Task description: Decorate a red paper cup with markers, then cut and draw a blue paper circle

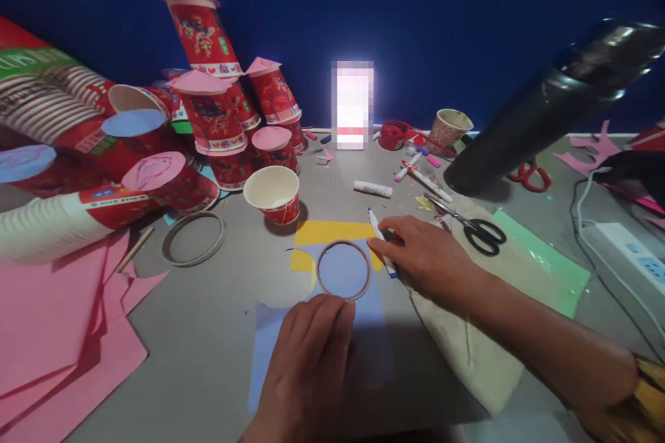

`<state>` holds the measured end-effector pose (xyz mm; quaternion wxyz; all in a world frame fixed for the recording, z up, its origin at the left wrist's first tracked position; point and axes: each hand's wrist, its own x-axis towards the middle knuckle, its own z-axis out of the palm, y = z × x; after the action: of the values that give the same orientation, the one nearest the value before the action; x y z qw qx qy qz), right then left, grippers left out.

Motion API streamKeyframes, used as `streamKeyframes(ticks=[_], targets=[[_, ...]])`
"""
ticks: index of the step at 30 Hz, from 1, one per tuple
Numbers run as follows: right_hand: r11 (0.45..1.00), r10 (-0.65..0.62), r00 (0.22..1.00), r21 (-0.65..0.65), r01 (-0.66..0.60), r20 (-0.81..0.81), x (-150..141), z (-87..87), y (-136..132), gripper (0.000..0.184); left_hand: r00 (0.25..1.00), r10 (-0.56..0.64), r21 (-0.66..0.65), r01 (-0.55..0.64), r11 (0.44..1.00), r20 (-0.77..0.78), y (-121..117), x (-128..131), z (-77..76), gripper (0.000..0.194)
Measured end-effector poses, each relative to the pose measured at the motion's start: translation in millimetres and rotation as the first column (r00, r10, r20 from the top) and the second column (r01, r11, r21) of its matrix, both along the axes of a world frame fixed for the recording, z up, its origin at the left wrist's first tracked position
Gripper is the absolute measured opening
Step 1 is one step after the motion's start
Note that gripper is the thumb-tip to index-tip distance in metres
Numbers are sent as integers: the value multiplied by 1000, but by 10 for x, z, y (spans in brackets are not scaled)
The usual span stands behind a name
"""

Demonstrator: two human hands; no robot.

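A thin round ring (318, 275) lies flat on a cut piece of light blue paper (264, 346). My left hand (314, 349) is at the ring's near edge, fingers bent and close together, pressing ring and paper to the table. A white marker with a blue end (387, 261) slants beside the ring, on the right of the paper. Around its middle, the thumb and forefinger of my right hand (420, 249) close in a pinch. Part of a yellow paper sheet (316, 232) shows under the blue paper.
Red paper cups (213, 118) with pink cone tops stand stacked left of a paper cup (273, 197). Another ring (221, 242) and pink paper (41, 325) lie left. Scissors (481, 232), a cloth (467, 346), a glue stick (373, 189) and a black bottle (524, 118) are right.
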<state>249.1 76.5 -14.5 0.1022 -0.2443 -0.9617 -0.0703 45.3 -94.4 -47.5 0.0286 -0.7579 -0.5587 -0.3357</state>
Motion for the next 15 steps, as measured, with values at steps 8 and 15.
streamKeyframes(ticks=[8,15], targets=[[999,42,996,13,-41,-83,37,-17,30,27,993,-16,8,17,1000,-120,34,-39,85,26],[1000,27,993,-1,-28,-111,48,-38,33,29,985,94,21,-92,996,-146,-49,-39,-147,30]])
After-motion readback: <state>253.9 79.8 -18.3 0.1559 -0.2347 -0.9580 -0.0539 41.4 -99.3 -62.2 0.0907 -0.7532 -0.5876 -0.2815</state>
